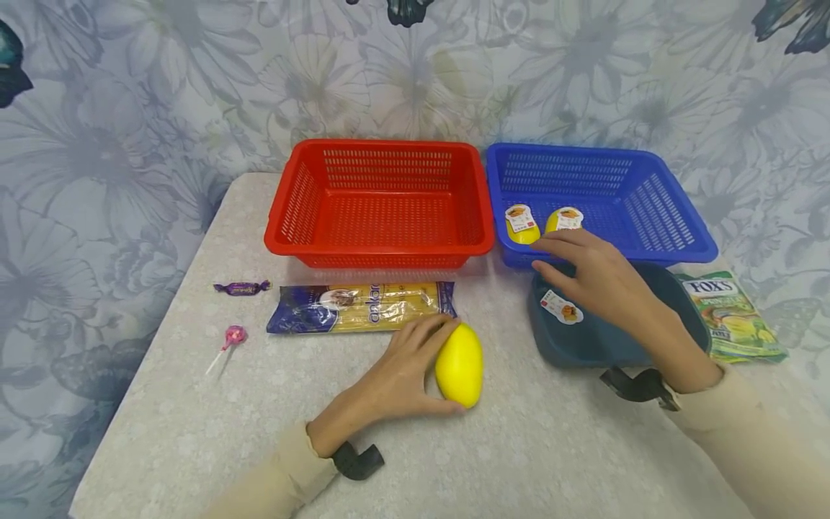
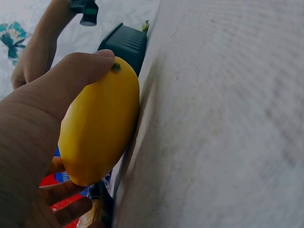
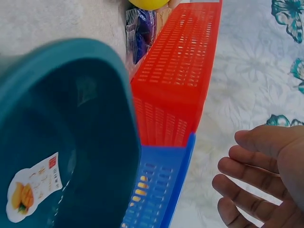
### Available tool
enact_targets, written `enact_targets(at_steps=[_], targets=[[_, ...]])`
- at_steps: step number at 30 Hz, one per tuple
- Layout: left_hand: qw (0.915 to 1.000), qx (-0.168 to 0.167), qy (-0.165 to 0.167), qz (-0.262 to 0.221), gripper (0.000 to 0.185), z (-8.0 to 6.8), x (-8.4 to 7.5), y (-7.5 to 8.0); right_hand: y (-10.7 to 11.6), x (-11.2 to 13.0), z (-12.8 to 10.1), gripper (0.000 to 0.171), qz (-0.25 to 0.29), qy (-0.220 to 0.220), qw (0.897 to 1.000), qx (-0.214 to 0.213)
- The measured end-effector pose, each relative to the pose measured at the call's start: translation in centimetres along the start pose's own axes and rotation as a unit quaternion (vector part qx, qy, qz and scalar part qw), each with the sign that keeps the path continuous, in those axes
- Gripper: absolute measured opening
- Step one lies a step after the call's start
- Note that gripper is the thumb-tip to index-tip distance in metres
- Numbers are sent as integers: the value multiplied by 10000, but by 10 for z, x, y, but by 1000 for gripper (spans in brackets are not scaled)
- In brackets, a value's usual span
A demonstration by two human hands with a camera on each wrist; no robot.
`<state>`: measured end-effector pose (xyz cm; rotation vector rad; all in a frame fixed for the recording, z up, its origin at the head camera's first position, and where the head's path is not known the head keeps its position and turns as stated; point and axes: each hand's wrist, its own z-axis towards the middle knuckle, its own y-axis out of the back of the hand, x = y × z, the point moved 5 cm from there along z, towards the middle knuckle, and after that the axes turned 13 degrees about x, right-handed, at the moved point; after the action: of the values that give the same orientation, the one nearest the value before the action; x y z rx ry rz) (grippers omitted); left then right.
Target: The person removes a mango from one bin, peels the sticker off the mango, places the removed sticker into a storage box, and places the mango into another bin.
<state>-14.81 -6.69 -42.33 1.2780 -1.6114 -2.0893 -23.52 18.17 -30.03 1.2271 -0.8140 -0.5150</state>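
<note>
Left hand (image 1: 395,378) grips a yellow mango (image 1: 460,365) on the counter (image 1: 519,447), thumb and fingers curled round it; the fruit lies on its side, touching the surface, just in front of a long pasta packet (image 1: 360,307). Right hand (image 1: 593,277) hovers with fingers straight and slightly spread, holding nothing, above a dark teal bowl (image 1: 583,339) that carries a mango label on its inside wall. The fingertips reach the near rim of the blue basket (image 1: 674,216), where two more yellow mangoes (image 1: 522,225) with labels lie side by side. Red basket (image 1: 382,202) stands touching the blue one on its left. A purple wrapped candy (image 1: 242,288) and a pink lollipop (image 1: 232,337) lie left of the packet; a green Fox's bag (image 1: 735,317) sits right of the bowl.
</note>
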Motion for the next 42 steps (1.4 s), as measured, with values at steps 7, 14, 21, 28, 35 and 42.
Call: enact_targets(at_steps=[7,14,21,28,35,42], targets=[[10000,-36,38,14,116,0,0,-1,-4,7,21,30,-70,145,9996,223],[10000,-40,58,24,117,0,0,0,-12,12,38,32,-219,381,9989,182],[10000,-39,73,20,116,0,0,0,-18,14,50,34,-318,590,9977,112],[10000,-1,92,36,117,-1,0,-1,-21,16,60,34,-411,632,9971,53],[10000,7,57,10,117,-1,0,-1,-28,18,68,36,-568,549,9968,82],[9999,28,105,-27,118,-1,-1,0,-33,21,70,29,-829,558,9950,45]])
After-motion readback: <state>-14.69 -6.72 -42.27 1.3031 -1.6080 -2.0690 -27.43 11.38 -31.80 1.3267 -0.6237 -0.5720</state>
